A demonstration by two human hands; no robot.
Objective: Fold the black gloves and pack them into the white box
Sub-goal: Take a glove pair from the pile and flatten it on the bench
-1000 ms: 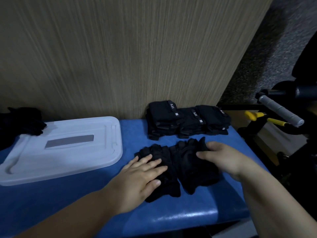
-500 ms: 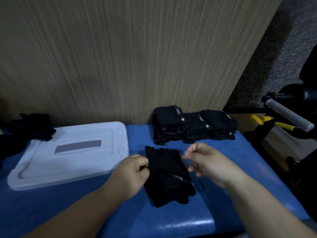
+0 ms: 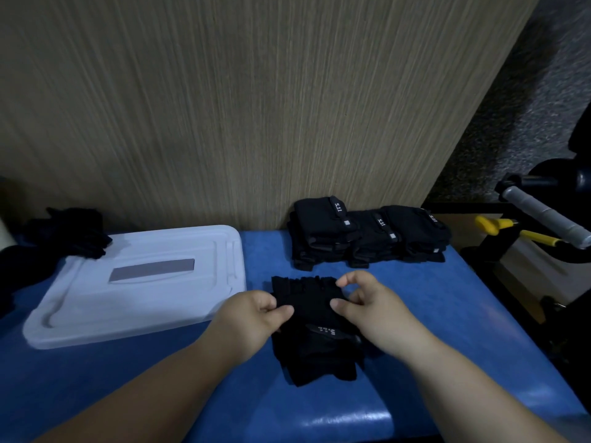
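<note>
Centrally, near the front edge of the blue padded bench (image 3: 415,314), lie the black gloves (image 3: 315,350). They are stacked one upon the other as a single dark bundle. The short finger ends point toward the back edge, the cuffs point toward the front edge, and a small pale "5.11" mark shows on the upper glove. The fabric is matte black, and the two layers do not align exactly at the near end.

The left hand (image 3: 252,318) pinches the left margin of the bundle between its thumb and curled fingers. The right hand (image 3: 367,310) has its thumb on the fabric and its forefinger curled to the far right corner of the bundle, in a light pinch; its other fingers are loosely bent.

One second earlier the two gloves lay side by side under flat palms. Half a second earlier they were already stacked, with the left hand holding them and the right hand hovering clear of them. The right hand has since come down onto the bundle.

The white box (image 3: 137,302) lies on the left half of the bench, closed, with a grey label on top, just beside the bundle. A row of folded gloves (image 3: 367,235) stands along the back edge against the wood-grain panel (image 3: 256,107). Loose gloves (image 3: 73,231) sit at the back left corner.
</note>
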